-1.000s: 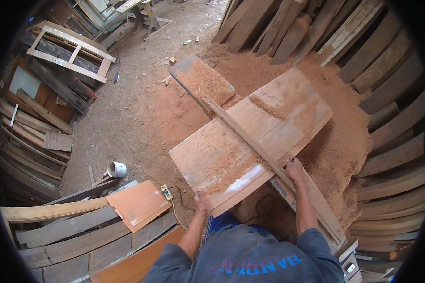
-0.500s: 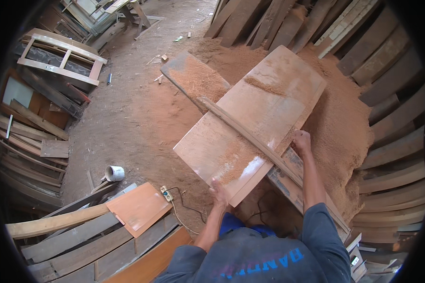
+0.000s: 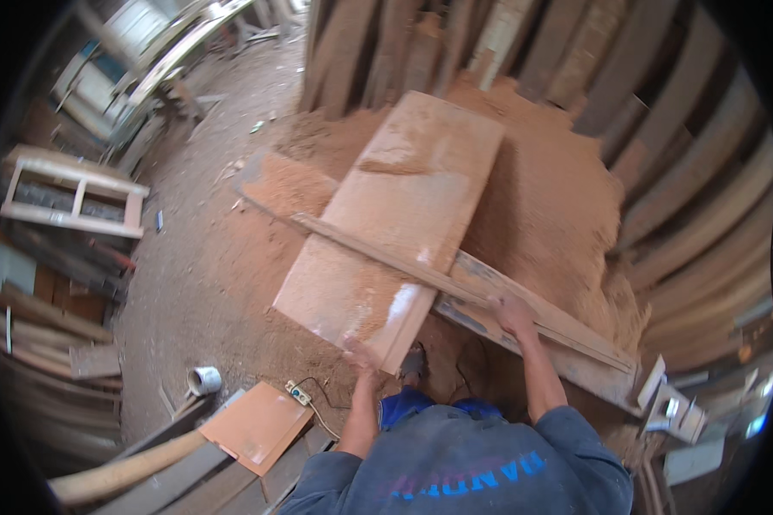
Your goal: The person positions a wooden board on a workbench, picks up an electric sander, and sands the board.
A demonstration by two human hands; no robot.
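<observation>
We're over the broad wooden panel [image 3: 416,202], which lies slantwise across a narrow plank table [image 3: 575,367], sawdust scattered on its face. Crossing on top is a long wooden strip [image 3: 386,257] — it overhangs the panel on both sides. Our left hand [image 3: 362,355] sits at the panel's near edge, touching it, though we can't tell how tightly that grip closes. Our right hand [image 3: 513,314] rests on the strip, just beyond the panel's right edge (blur hides the fingers, so we can't call that grip either). A heap of reddish sawdust [image 3: 567,202] spreads beyond the panel — and down to the left we have a smooth orange-brown board [image 3: 256,422], a socket block [image 3: 299,392] touching or just beside it, and a white pot [image 3: 203,380].
</observation>
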